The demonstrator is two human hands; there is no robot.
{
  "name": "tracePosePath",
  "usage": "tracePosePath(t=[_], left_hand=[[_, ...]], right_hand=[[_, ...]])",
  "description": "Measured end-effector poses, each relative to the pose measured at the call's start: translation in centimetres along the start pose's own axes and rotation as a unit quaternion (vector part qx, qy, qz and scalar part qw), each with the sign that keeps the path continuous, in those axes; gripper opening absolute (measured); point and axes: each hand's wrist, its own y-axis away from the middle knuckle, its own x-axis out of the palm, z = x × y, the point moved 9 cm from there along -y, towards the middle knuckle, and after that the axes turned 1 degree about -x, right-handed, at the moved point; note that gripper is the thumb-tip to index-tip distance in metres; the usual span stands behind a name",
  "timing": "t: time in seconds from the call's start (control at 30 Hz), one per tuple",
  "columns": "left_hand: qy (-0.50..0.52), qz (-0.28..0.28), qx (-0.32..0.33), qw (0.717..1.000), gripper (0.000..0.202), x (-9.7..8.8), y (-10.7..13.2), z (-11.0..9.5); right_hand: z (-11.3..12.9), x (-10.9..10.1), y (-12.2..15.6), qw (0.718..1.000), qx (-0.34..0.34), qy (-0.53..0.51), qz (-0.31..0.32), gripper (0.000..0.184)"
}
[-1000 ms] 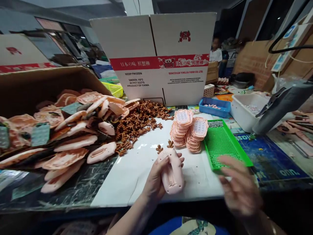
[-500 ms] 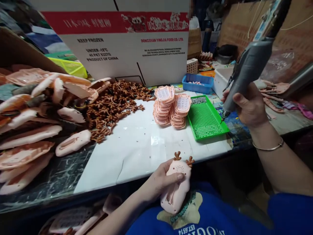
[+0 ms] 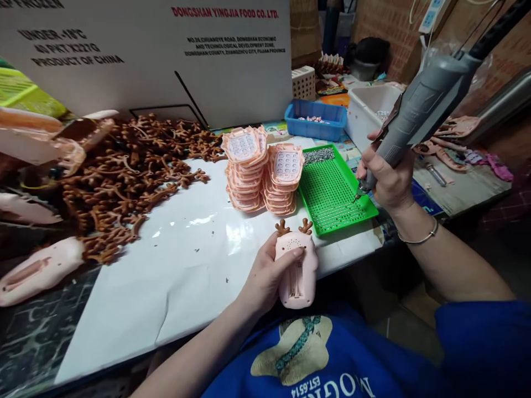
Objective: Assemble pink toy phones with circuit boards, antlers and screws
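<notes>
A pale pink plastic toy shell with two brown antlers on top is gripped in my left hand, its thumb pressed across the back near the small speaker holes. The shell's open battery slot faces me. My right hand is wrapped round a grey electric screwdriver, its bit pointing down over the green perforated tray. Small silver screws lie along the tray's far end. Beside the tray stand two stacks of pink keypad pieces.
Brown antler pieces are heaped at left, next to loose pink shells. A large white carton stands behind them. At the back right are a blue bin with small parts and a white bin.
The view has shifted right and closer to the table. My left hand has raised the toy shell and turned it more upright. The screwdriver is now lower, its bit over the tray.
</notes>
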Motion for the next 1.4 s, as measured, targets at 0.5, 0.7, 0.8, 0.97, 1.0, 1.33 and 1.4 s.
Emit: tracePosePath(t=[0.5, 0.7, 0.8, 0.97, 1.0, 1.33, 1.4], left_hand=[[-0.019, -0.046, -0.014, 0.999, 0.040, -0.2, 0.0, 0.0], [-0.004, -0.013, 0.000, 1.000, 0.040, 0.4, -0.2, 0.0], [-0.017, -0.009, 0.010, 1.000, 0.039, 0.5, -0.2, 0.2], [-0.010, -0.014, 0.023, 1.000, 0.041, 0.4, -0.4, 0.4], [-0.010, -0.013, 0.024, 1.000, 0.041, 0.4, -0.4, 0.5], [-0.013, 0.013, 0.054, 0.998, 0.035, 0.4, -0.7, 0.5], [-0.019, 0.013, 0.052, 0.998, 0.035, 0.3, -0.7, 0.6]], right_hand=[[-1.5, 0.1, 0.6, 0.999, -0.008, 0.033, -0.006, 0.040], [0.1, 0.3, 0.0, 1.000, -0.006, -0.002, -0.018, 0.043], [3.4, 0.9, 0.2, 0.998, -0.022, -0.039, -0.036, 0.033], [9.1, 4.0, 2.7, 0.986, -0.021, -0.168, 0.000, 0.035], [9.6, 4.9, 3.3, 0.983, -0.011, -0.185, 0.019, 0.038], [7.9, 9.3, 6.0, 0.976, 0.000, -0.202, 0.084, 0.038], [7.4, 9.8, 6.3, 0.979, 0.004, -0.174, 0.108, 0.035]])
